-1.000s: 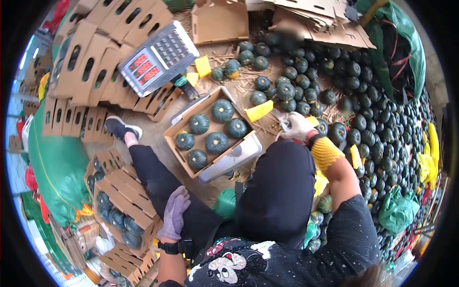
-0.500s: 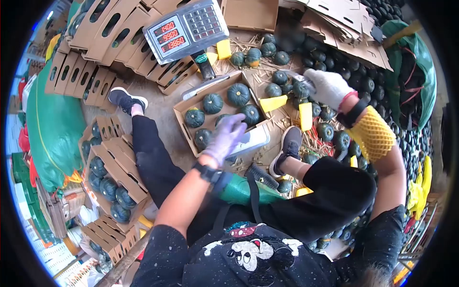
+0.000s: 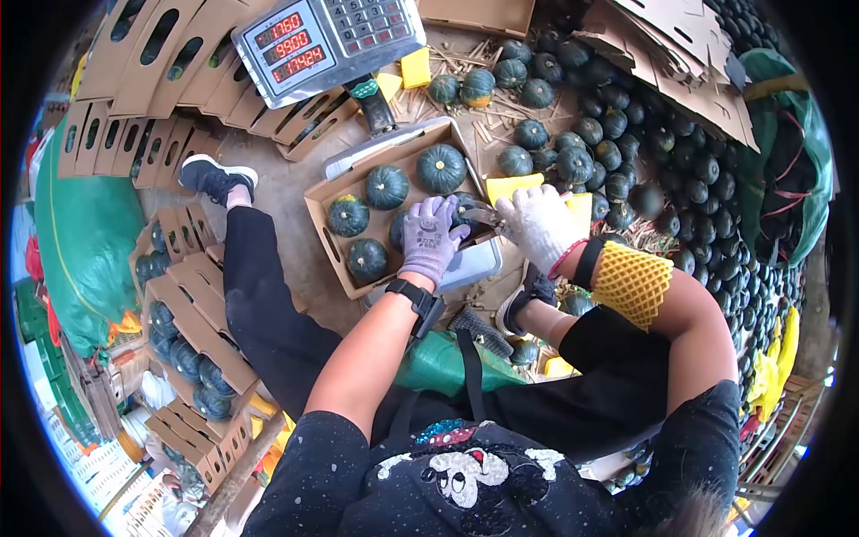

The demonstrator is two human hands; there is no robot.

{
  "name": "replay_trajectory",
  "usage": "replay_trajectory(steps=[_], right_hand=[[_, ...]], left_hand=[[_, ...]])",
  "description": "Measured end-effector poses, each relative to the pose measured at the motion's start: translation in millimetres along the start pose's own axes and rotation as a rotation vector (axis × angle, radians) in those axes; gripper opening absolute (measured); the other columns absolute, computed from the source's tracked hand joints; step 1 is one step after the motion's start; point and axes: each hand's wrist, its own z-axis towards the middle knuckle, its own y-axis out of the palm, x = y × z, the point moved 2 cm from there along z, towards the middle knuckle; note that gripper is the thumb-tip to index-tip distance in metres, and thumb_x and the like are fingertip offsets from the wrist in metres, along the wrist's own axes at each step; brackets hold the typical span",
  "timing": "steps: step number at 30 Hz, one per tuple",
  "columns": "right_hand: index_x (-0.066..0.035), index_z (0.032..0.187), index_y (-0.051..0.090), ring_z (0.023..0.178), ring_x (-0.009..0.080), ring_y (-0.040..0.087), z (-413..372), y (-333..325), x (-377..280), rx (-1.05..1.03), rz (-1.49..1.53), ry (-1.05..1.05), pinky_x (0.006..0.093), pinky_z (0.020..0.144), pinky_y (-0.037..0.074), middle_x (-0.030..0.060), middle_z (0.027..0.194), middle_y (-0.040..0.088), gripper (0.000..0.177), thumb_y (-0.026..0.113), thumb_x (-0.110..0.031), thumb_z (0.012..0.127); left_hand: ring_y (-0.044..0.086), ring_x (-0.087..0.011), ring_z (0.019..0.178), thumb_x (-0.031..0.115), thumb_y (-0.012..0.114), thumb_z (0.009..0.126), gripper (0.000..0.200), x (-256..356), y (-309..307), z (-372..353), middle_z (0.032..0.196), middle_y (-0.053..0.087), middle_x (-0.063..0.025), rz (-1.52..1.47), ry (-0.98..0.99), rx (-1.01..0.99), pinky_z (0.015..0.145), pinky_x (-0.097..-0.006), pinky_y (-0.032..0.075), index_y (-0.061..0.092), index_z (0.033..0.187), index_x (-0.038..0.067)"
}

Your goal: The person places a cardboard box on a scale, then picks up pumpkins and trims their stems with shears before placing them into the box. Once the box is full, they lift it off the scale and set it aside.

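A cardboard box [image 3: 327, 234] on the scale holds several dark green pumpkins. My left hand [image 3: 429, 240], in a light purple glove, is in the box with its fingers curled against the right-hand pumpkin [image 3: 464, 211], partly covering it. In a white glove, my right hand [image 3: 540, 224] grips a pair of metal clippers [image 3: 483, 215], whose tip is over that same pumpkin, close to my left fingers. Beside them in the box are a larger pumpkin [image 3: 441, 168] at the back and another pumpkin [image 3: 366, 260] at the front left.
The scale's display [image 3: 300, 49] stands behind the box, its digits lit red. Loose pumpkins [image 3: 617, 134] cover the floor to the right, below flattened cardboard [image 3: 676, 63]. Box sides [image 3: 170, 63] stack at the left, with filled boxes [image 3: 201, 313] by my left leg.
My right hand has brought the clippers left from the loose pumpkins to the box. My left hand has settled against a pumpkin. The scale's red numbers are higher.
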Motion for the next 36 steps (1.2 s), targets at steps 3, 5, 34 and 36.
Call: replay_trajectory(steps=[3, 5, 34, 36], right_hand=[[-0.013, 0.101, 0.067, 0.081, 0.0362, 0.070, 11, -2, -11, -0.151, 0.114, 0.152, 0.0474, 0.070, 0.054, 0.0148, 0.088, 0.069, 0.024, 0.070, -0.033, 0.088], [-0.010, 0.097, 0.068, 0.081, 0.0375, 0.073, 9, -9, -9, -0.254, 0.248, 0.203, 0.0473, 0.068, 0.057, 0.0174, 0.086, 0.071, 0.020, 0.069, -0.028, 0.087], [-0.011, 0.102, 0.067, 0.086, 0.0347, 0.072, 64, -3, -60, -0.123, 0.140, -0.139, 0.0476, 0.073, 0.055, 0.0143, 0.090, 0.071, 0.016, 0.063, -0.022, 0.092], [-0.008, 0.103, 0.065, 0.077, 0.0406, 0.072, 64, -2, -58, -0.186, 0.350, -0.127, 0.0496, 0.069, 0.057, 0.0187, 0.081, 0.072, 0.018, 0.063, -0.022, 0.093]], left_hand=[[0.058, -0.0294, 0.109, 0.040, 0.082, 0.079, 0.060, -1, -4, 1, 0.117, 0.061, -0.0069, -0.070, 0.002, 0.023, 0.094, -0.0448, 0.048, 0.063, 0.133, 0.022], [0.059, -0.0302, 0.107, 0.037, 0.082, 0.079, 0.056, 0, -2, 1, 0.115, 0.061, -0.0075, -0.108, -0.012, 0.007, 0.092, -0.0449, 0.049, 0.064, 0.131, 0.025], [0.058, -0.0327, 0.116, 0.023, 0.079, 0.084, 0.060, -51, -45, -59, 0.125, 0.057, -0.0138, -0.183, -0.222, 0.008, 0.102, -0.0435, 0.047, 0.061, 0.140, 0.020], [0.060, -0.0322, 0.112, 0.022, 0.078, 0.085, 0.054, -61, -39, -55, 0.121, 0.059, -0.0132, -0.242, -0.226, 0.034, 0.099, -0.0426, 0.049, 0.063, 0.137, 0.018]])
